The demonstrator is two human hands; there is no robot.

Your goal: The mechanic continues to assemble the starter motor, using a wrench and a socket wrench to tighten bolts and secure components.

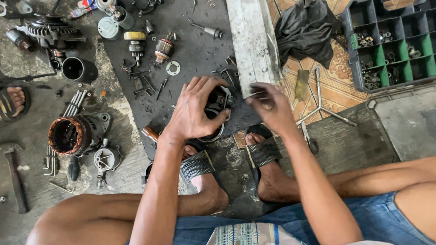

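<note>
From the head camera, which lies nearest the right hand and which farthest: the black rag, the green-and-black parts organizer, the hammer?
From the right hand:
1. Black rag, just beyond it, up and to the right.
2. Parts organizer, farther right.
3. Hammer, far left, past the left hand.

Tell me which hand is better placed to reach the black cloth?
Probably the right hand. It is on the same side as the black cloth, near the grey plank, and holds only something small. The left hand is busy: its grip is wrapped over the round motor part.
</note>
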